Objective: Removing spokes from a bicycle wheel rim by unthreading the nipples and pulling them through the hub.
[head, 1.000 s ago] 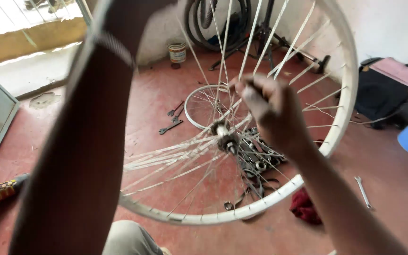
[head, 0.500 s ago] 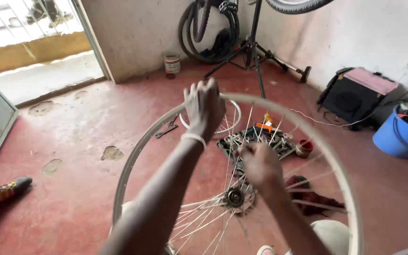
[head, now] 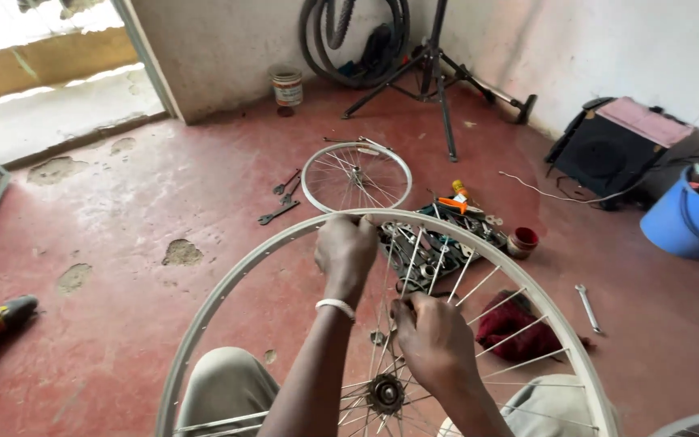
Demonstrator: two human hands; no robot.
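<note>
A large white bicycle rim (head: pixel 236 279) with thin spokes and a central hub (head: pixel 385 393) rests over my knees. My left hand (head: pixel 347 249) grips the far edge of the rim at the top. My right hand (head: pixel 430 340) is closed around spokes just above the hub, pinching them between the fingers. A white band sits on my left wrist.
A smaller wheel (head: pixel 356 176) lies on the red floor ahead, with wrenches (head: pixel 281 202) to its left. A tray of tools (head: pixel 438 239), a red cloth (head: pixel 511 324), a spanner (head: pixel 586 307), a blue bucket (head: pixel 685 218), a repair stand (head: pixel 438 73) and tyres (head: pixel 349 40) surround me.
The rim has come down from upright to lie flatter over my knees. My left hand stayed on the rim's top edge while my right hand dropped toward the hub.
</note>
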